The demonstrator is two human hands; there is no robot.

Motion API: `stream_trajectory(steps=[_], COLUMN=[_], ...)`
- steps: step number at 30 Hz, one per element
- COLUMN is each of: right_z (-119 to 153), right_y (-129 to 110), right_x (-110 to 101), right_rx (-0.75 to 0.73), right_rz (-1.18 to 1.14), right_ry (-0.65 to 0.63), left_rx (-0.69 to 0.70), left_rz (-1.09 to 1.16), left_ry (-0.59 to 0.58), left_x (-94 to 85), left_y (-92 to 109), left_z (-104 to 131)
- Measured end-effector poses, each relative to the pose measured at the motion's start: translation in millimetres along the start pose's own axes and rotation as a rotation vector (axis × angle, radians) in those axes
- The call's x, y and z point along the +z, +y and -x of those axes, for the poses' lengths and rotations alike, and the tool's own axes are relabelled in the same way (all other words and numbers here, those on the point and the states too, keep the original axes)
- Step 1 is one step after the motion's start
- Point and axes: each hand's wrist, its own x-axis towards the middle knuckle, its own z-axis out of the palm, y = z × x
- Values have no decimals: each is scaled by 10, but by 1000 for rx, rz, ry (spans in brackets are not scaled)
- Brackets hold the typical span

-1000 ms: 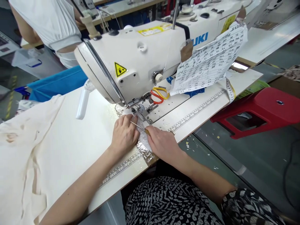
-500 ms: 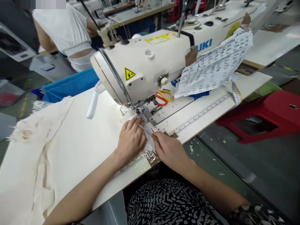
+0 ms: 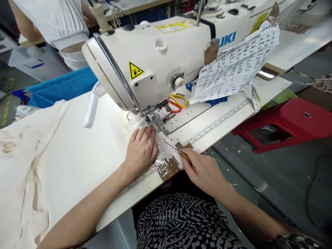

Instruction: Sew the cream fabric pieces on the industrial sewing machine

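Note:
My left hand [image 3: 141,147] lies on a piece of white fabric [image 3: 166,148], its fingertips close to the presser foot [image 3: 151,119] of the white sewing machine [image 3: 153,58]. Those fingers are stretched out and rest flat on the cloth. My right hand [image 3: 202,169] is closed around the wooden handle of an awl [image 3: 185,156]. The awl's thin metal shaft points up and left over the fabric, toward my left fingers. Scissors [image 3: 177,103] with red and yellow handles lie beside the machine's needle area.
Cream cloth [image 3: 33,166] is spread on the left of the table. A handwritten sheet [image 3: 233,69] hangs on the machine arm. A printed ruler [image 3: 220,117] runs along the front edge. A red stool [image 3: 287,124] stands at right. Behind the blue fabric bin [image 3: 62,86] is another person [image 3: 57,27].
My right hand has drawn back toward the right and the table edge with the awl, whose tip is now farther from my left fingers. The camera view has shifted slightly.

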Motion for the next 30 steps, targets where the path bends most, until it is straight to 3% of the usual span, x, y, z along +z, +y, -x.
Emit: stream_trajectory(steps=[9,18,30], right_z=[110,86,86], right_y=[210,223,221], right_x=[-52,-56,-81], right_rx=[128,190,198], right_rz=[-43,-66,-90], right_ry=[3,-44,-39], left_rx=[7,-27,-9], left_rz=[17,116,81], left_ry=[-21,-34,-52], left_x=[-10,14,-29], left_y=[42,44,71], left_z=[12,37,17])
